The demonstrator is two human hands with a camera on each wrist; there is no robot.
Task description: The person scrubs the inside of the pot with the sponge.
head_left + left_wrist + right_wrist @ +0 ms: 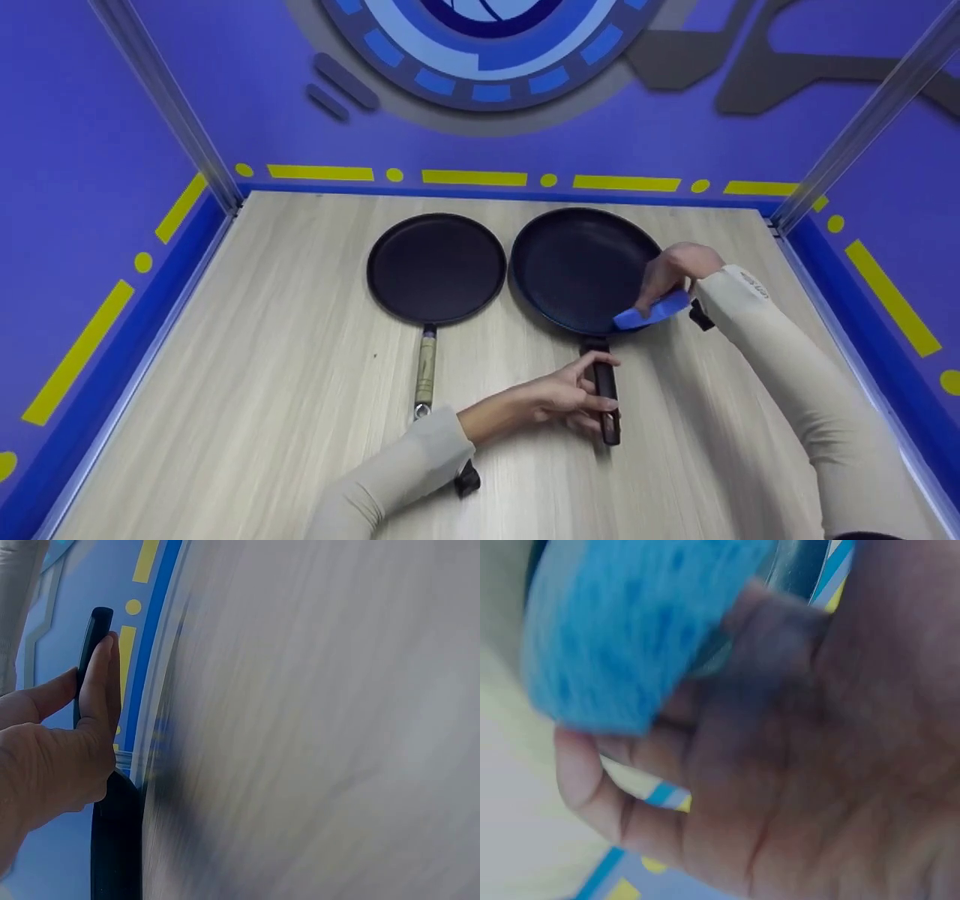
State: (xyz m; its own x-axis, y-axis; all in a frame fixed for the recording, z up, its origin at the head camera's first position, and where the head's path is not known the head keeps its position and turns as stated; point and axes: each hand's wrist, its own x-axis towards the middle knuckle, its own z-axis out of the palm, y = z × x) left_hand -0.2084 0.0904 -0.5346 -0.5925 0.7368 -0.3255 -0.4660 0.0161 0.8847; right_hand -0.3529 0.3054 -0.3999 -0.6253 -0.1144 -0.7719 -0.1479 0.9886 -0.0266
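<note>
A black frying pan (577,262) lies at the right of the wooden table, its dark handle (606,382) pointing toward me. My left hand (566,394) grips that handle, thumb on one side and fingers on the other; the left wrist view shows the handle (95,637) between them. With my right hand (667,274) I hold a blue sponge (651,310) at the pan's near right rim. Close up in the right wrist view, the porous sponge (630,630) sits against my curled fingers (652,757).
A flat black crepe pan (437,268) lies left of the frying pan, its greenish handle (425,367) toward me, partly beside my left sleeve (405,457). Blue panels (480,150) with yellow marks stand round the table (262,360) on the back and both sides.
</note>
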